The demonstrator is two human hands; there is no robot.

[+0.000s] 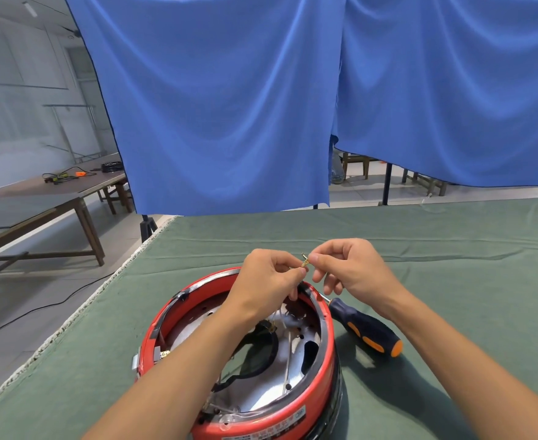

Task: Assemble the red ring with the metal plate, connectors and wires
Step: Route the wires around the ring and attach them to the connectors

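The red ring (323, 385) stands on the green table cloth close to me, with a shiny metal plate (261, 395) and thin wires (288, 354) inside it. Above its far rim, my left hand (269, 281) and my right hand (353, 268) meet. Both pinch a small brass connector (305, 261) between thumb and fingertips. A wire seems to run down from it into the ring, partly hidden by my left hand.
A screwdriver (367, 327) with a dark blue and orange handle lies on the cloth just right of the ring. Blue curtains (229, 106) hang behind the table. The table's left edge (80, 308) runs diagonally; wooden tables (39, 204) stand beyond it.
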